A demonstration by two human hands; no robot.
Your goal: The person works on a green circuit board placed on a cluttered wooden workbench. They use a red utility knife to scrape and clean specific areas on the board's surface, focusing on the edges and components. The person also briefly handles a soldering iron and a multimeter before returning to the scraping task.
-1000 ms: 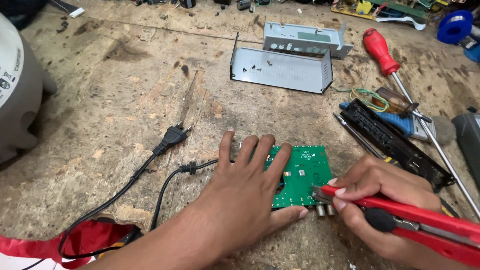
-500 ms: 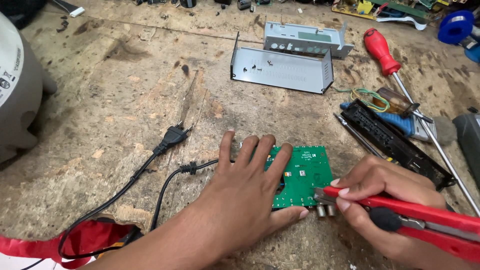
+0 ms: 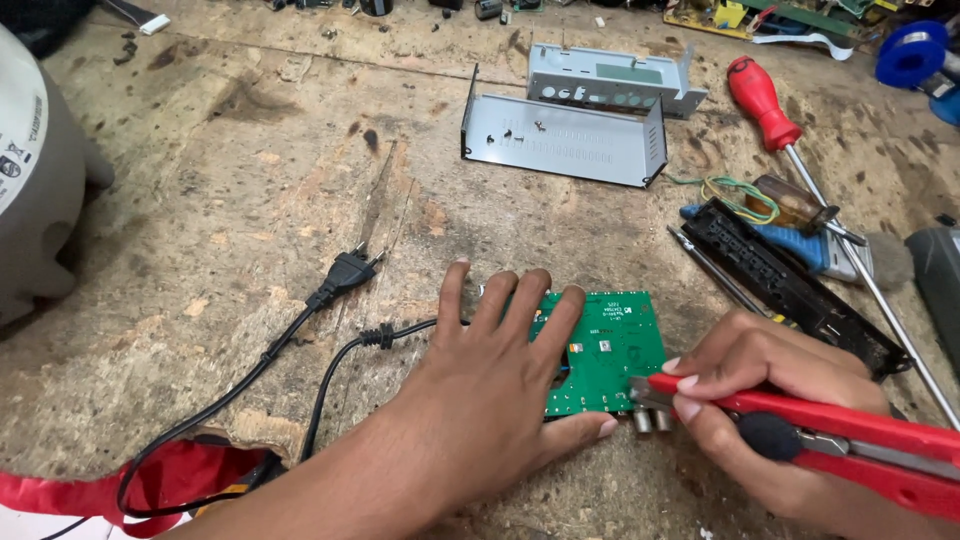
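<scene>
Circuit board pinned flat for knife work

Left hand presses flat, fingers spread, on the green circuit board on the wooden surface, steadying it; right hand, grip clamped on a red utility knife, sets its tip at the board's lower edge connectors.

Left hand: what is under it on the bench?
The left hand lies flat on a green circuit board, covering its left part. The board's right part shows; what sits beneath the palm is hidden. A black cord runs under the wrist side.

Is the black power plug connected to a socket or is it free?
Free. The black power plug lies loose on the wooden bench, pins pointing at bare wood, no socket around it.
</scene>
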